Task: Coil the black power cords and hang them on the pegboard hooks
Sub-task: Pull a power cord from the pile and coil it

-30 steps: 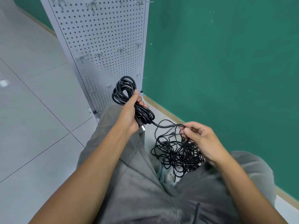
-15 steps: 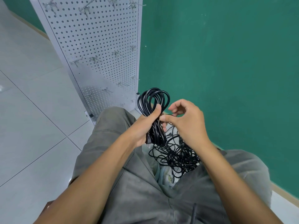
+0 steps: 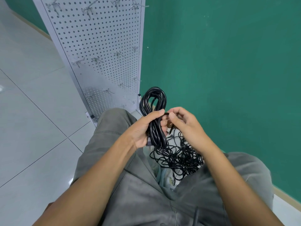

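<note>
head view: your left hand [image 3: 143, 128] is wrapped round the waist of the coiled black power cord [image 3: 154, 101], thumb across the front, loops standing up above the fist. a plug end shows just under that hand, partly hidden. your right hand [image 3: 184, 124] sits touching the bundle's right side, fingers curled, thumb and forefinger pinching what looks like the free cord end; exact hold is partly hidden.

loose black cords [image 3: 179, 157] lie in a tangle on the floor between your knees, just below both hands. at least one strand runs from the bundle down into it.

white pegboard [image 3: 101, 46] stands ahead and left, against the green wall [image 3: 228, 79]. its metal hooks [image 3: 96, 60] are bare, none carrying a cord yet.

risks, as judged:
- trailing strand is fed from the tangle; pulling it could drag a knot up and snag the wrap.
- easing the left-hand grip while the right works would let the loops spring apart.
- a loose finishing wrap may unravel once hung.
- loops are narrow; a missed hook could drop the bundle into the pile.
</note>
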Demonstrator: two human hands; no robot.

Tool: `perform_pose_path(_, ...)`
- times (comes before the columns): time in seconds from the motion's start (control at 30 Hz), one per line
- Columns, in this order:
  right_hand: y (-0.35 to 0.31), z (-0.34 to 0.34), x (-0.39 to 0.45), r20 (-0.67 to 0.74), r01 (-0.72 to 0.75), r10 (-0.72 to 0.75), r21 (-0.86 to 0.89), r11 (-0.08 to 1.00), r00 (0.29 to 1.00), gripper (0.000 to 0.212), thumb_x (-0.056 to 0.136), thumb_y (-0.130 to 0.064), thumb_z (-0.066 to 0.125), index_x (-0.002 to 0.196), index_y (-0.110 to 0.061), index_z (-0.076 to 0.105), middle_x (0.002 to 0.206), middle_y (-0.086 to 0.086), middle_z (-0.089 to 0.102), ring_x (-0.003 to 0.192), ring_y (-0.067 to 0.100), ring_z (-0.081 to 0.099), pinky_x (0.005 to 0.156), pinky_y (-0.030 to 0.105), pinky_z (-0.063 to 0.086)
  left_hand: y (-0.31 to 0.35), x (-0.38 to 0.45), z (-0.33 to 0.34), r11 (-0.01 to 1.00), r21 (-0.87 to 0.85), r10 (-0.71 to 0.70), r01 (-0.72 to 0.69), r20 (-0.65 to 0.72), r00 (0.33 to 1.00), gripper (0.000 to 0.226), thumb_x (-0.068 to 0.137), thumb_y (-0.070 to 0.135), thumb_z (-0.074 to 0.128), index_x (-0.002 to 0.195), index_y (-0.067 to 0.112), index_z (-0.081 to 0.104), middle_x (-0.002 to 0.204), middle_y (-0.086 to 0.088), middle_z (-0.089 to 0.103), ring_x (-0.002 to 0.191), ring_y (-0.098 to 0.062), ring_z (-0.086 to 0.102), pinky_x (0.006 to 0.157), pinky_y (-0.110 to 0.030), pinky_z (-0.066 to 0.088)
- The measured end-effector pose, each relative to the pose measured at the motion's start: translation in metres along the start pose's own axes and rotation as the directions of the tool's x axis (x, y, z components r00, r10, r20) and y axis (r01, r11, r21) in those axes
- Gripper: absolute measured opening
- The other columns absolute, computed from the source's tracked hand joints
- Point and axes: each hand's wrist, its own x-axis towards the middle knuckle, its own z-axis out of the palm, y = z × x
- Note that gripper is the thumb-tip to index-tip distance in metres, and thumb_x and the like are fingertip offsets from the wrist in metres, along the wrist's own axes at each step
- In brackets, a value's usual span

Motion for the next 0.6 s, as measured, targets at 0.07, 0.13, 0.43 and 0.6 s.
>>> perform_pose_path(0.07,0.012,0.0,-0.002,0.048,-0.047,0.05,-0.051,0.998,0.998,0.032,0.108,-0.03,0.048,0.117,-0.003,0.063,0.104,0.005,0.073,0.098,0.009,0.069,0.091,0.019,0.048,0.002,0.0,-0.001,0.998,-0.068,0.006,-0.004,0.036,0.999,0.021,0.089,0.03,0.065,0.072,0.019,0.066,0.064,0.008,0.055,0.057,-0.007,0.056,0.06,-0.023,0.054)
perform_pose_path(0.13,0.031,0.0,-0.003,0.082,-0.082,0.092,-0.125,0.989,0.992,0.039,0.107,-0.04,0.047,0.117,-0.007,0.064,0.109,0.006,0.075,0.109,0.016,0.068,0.101,0.028,0.046,0.004,0.0,-0.004,0.991,-0.13,0.012,-0.005,0.053,0.999,0.021,0.089,0.029,0.069,0.071,0.019,0.062,0.061,0.01,0.052,0.055,-0.006,0.055,0.059,-0.022,0.054)
perform_pose_path(0.43,0.067,-0.018,-0.013,-0.024,-0.074,0.071,-0.225,0.971,0.997,0.006,0.096,-0.009,0.067,0.096,-0.014,0.064,0.096,0.0,0.071,0.098,0.011,0.068,0.09,0.019,0.048,0.01,0.003,-0.013,0.985,-0.141,0.101,-0.101,-0.003,0.995,0.056,0.056,0.022,0.1,0.078,0.018,0.049,0.058,0.01,0.048,0.053,-0.005,0.056,0.064,-0.027,0.058)
perform_pose_path(0.6,0.063,-0.021,-0.019,-0.176,-0.045,0.024,-0.119,0.992,0.984,0.014,0.095,0.001,0.065,0.099,-0.011,0.071,0.094,0.004,0.075,0.09,0.012,0.071,0.089,0.024,0.054,0.013,0.002,-0.016,0.996,0.013,0.095,-0.094,-0.15,0.984,0.029,0.075,0.022,0.077,0.056,0.02,0.054,0.056,0.007,0.049,0.053,-0.006,0.054,0.068,-0.026,0.057)
